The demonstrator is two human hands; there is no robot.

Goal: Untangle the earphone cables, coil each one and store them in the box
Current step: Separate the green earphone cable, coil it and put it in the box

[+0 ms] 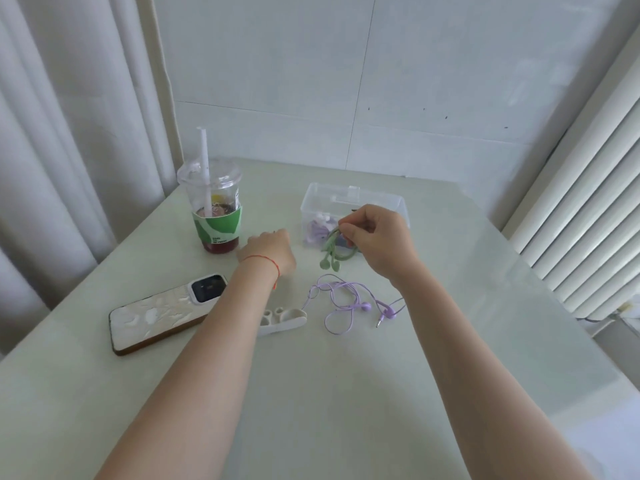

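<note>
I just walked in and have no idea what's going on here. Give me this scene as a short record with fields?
activity: a person is tidying earphone cables into a box
right hand: pinches the coiled green earphones at the front of the clear box
left hand: hangs over the table holding nothing, fingers hidden
in the box: a purple and white bundle, too blurred to tell
still loose: purple earphones, uncoiled on the table
nearby: iced drink cup, phone face down, white holder

Pale table [346,393]; white panelled wall [398,81]; curtain [69,133] left; blinds [588,220] right.
</note>
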